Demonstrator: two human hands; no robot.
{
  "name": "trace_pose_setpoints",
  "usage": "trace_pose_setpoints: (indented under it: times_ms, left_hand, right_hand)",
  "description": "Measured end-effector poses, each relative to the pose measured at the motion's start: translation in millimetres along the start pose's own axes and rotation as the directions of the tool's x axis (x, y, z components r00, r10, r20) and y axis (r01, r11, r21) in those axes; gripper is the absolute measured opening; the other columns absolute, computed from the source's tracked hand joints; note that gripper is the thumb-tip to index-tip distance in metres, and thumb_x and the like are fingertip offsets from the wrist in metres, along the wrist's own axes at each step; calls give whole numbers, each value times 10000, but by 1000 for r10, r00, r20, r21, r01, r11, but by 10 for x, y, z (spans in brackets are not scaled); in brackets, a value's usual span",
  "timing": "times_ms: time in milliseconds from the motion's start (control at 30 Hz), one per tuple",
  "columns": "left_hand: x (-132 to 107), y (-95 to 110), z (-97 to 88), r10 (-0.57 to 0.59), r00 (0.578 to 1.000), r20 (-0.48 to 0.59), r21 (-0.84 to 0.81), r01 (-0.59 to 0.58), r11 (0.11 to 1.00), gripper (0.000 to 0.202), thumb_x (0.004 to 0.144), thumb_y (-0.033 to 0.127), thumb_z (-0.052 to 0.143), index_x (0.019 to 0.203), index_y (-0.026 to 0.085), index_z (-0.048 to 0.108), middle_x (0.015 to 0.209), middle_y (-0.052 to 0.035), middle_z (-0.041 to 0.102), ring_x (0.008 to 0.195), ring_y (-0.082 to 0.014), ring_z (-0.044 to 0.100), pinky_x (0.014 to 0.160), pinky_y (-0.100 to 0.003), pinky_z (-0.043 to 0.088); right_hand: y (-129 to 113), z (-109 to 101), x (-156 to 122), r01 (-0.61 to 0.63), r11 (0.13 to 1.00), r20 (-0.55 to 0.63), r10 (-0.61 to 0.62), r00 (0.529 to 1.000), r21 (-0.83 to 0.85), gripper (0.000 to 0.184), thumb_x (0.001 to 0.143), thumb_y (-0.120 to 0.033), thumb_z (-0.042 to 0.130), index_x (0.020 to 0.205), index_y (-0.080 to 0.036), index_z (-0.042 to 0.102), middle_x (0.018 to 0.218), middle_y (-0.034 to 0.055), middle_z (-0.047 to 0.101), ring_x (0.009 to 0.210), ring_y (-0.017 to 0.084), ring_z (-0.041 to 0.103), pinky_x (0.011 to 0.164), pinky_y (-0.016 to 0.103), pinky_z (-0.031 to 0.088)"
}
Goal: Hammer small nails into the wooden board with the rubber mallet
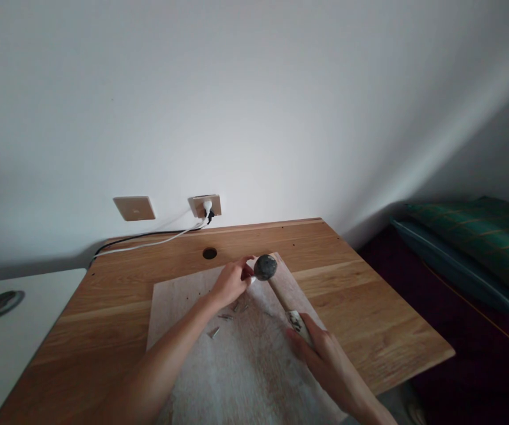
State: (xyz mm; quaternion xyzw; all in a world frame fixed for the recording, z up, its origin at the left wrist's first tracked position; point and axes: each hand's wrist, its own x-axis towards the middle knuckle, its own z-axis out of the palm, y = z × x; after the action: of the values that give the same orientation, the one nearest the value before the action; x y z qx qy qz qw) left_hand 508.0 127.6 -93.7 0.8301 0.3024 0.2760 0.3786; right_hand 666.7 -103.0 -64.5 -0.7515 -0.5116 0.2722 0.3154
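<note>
My right hand [320, 351] is wrapped around the handle of a hammer [283, 295]. Its dark, round-faced head is raised near the far edge of a pale wooden board [250, 366], and white wrapping with dark marks covers part of the handle. Just left of the hammer head, my left hand [234, 280] is closed in a pinch at the far part of the board. A small white bit [251, 280] shows at its fingertips, too small to name. Several loose nails [225, 317] lie scattered on the board, nearest my left wrist.
The board lies on a wooden table [369, 319] against a white wall. A round cable hole [209, 253] is near the back edge. A white and a black cable [148, 241] run from a wall socket [207, 206]. A white surface [24, 348] adjoins at left; cushions [480, 248] lie right.
</note>
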Motion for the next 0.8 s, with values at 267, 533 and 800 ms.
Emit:
trace_pose_setpoints:
  times_ms: [267, 533, 800]
  left_hand:
    - [-336, 634, -168, 400, 860, 317, 397, -504, 767, 329, 865, 95, 678, 1177, 196, 655, 965, -75, 757, 942, -249, 717, 939, -384, 521]
    - [-634, 833, 251, 523, 720, 456, 599, -683, 418, 131, 941, 66, 588, 930, 164, 675, 733, -71, 704, 727, -234, 684, 697, -348, 511]
    - [-313, 373, -251, 274, 961, 43, 227, -277, 934, 201, 915, 78, 601, 980, 211, 736, 967, -36, 756, 914, -182, 706, 841, -290, 531]
  right_hand:
    - [139, -115, 3, -133, 989, -33, 135, 990, 59, 511, 955, -653, 441, 1101, -208, 646, 553, -29, 592, 498, 202, 594, 484, 263, 423]
    - [205, -105, 32, -80, 990, -39, 85, 996, 115, 490, 956, -647, 473, 1063, -209, 664, 760, 47, 746, 759, 260, 729, 619, 285, 523]
    - [187, -156, 16, -77, 992, 21, 75, 997, 105, 519, 985, -657, 438, 1150, -209, 643, 913, 78, 794, 880, 286, 758, 734, 301, 536]
